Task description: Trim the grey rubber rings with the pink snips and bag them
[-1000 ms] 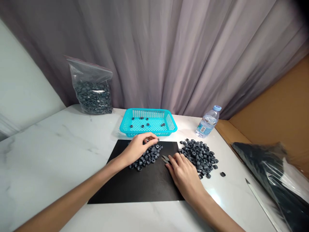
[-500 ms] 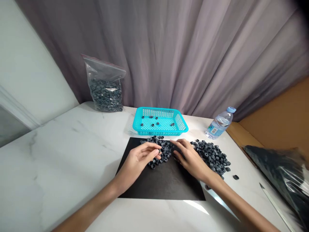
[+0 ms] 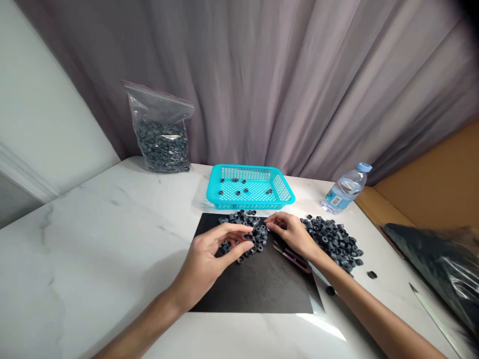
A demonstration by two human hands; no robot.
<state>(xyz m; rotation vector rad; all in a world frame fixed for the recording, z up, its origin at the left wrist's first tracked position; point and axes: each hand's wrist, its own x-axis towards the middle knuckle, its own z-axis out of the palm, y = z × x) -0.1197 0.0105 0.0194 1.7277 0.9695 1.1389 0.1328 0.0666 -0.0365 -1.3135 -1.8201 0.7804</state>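
My left hand (image 3: 204,259) is over the left part of the black mat (image 3: 258,294), its thumb and index finger around a small dark grey ring (image 3: 247,237). Behind those fingers lies a pile of similar rings (image 3: 260,244), which partly hides the grip. At the pile's right edge, my right hand (image 3: 290,232) has its thumb and fingertips pinched together. What is between them is too small to make out. Below the right hand, a pair of thread snips (image 3: 294,258) with dark reddish handles rests on the mat, points toward the pile.
A turquoise basket (image 3: 250,204) with several rings stands behind the mat. Right of it is a water bottle (image 3: 344,189); a larger ring heap (image 3: 337,242) lies nearer. A zip bag of rings (image 3: 162,144) stands back left, a dark plastic bag (image 3: 434,269) at right.
My right hand has drawn its fingers into a pinch and moved off the snips, which now show on the mat. My left thumb and index finger have spread slightly. The view has shifted a little.
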